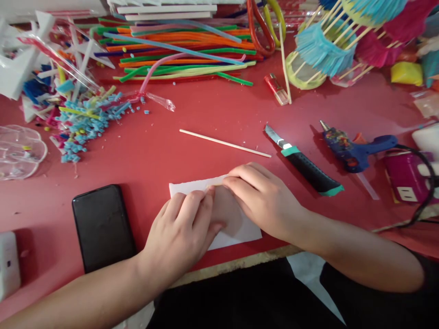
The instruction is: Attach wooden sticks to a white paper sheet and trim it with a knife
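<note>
Left hand (181, 219) and right hand (270, 201) have closed fingers, pinching what seems one thin stick (218, 184) at the far edge of one white paper (187, 188). Most of this paper lies flat, not yet rolled. Around are one loose stick (225, 143), one knife (305, 169), one glue gun (360, 151), one phone (103, 224).

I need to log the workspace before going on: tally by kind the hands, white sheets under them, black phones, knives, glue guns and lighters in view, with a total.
Hands: 2 (left hand, right hand)
White sheet under them: 1
Black phone: 1
Knife: 1
Glue gun: 1
Lighter: 1
Total: 7
</note>
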A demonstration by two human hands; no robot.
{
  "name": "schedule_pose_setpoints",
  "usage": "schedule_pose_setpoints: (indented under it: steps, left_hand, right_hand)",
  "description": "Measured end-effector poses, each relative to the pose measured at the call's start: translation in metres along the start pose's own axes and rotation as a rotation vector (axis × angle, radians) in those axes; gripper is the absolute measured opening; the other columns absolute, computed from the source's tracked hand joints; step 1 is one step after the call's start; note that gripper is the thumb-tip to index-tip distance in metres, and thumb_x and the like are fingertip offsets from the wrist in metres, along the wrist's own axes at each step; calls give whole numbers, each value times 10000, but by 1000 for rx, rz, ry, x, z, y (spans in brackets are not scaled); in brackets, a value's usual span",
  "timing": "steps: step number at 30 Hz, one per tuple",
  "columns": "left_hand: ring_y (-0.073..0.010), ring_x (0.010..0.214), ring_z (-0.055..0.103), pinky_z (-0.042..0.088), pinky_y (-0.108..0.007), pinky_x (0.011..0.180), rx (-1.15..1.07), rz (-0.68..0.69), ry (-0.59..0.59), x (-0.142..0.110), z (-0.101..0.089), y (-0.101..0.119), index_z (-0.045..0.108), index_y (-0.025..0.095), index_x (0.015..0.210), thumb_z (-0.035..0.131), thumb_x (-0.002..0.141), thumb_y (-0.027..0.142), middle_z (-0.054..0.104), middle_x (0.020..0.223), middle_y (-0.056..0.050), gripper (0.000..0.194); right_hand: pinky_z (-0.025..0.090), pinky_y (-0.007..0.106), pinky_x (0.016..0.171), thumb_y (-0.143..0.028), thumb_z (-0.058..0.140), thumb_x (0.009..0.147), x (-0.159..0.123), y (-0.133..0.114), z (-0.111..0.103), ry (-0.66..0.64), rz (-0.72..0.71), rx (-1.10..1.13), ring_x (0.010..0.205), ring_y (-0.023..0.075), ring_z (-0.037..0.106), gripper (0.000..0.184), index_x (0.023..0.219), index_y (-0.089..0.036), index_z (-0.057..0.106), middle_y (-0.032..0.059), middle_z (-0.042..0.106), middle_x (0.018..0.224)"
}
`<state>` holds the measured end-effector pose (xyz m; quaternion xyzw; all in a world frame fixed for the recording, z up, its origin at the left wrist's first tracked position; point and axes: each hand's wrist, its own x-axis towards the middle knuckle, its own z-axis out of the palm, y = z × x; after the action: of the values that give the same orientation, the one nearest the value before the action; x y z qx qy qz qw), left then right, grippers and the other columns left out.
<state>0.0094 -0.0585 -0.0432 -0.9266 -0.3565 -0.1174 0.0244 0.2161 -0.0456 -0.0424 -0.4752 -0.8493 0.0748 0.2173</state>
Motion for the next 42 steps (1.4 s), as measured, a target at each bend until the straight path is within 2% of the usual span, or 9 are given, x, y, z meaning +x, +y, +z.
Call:
schedule_pose_setpoints:
  steps: [5,13,16,23,42]
  left_hand:
    - [-236,747,556,545,-367,605,7,-4,-2,-1,0,1,577,0,1296,543,955,372,637,934,-125,506]
    - [-233,743,566,540,-362,612,19,-3,-23,1,-4,2,576,11,1291,561,953,388,644,931,-128,506]
    - [-235,745,566,539,-364,605,11,-8,-19,1,-3,2,579,17,1291,549,959,382,648,930,-124,494]
    - [-243,751,577,542,-377,611,5,-1,4,2,-3,1,596,8,1271,554,956,375,651,927,-126,485]
    - [-229,768,579,533,-357,618,47,-6,-5,-1,-1,3,584,45,1288,601,931,400,641,948,-117,504]
  right_hand:
    - [508,316,720,-33,487,907,-1,5,-2,-8,7,51,820,194,606,228,819,-135,672,95,681,880]
    - [522,309,781,-117,525,943,0,12,-19,-87,131,195,867,170,639,145,966,-173,658,73,678,957]
    - [524,310,769,-153,537,957,0,11,-17,-83,140,199,845,162,638,138,937,-190,669,60,679,936]
    - [524,292,728,-91,521,930,2,11,-11,-58,105,153,813,161,633,201,856,-173,689,65,676,893]
    - [520,293,705,-84,510,921,2,10,-9,-77,106,154,799,162,635,214,843,-179,685,62,681,896]
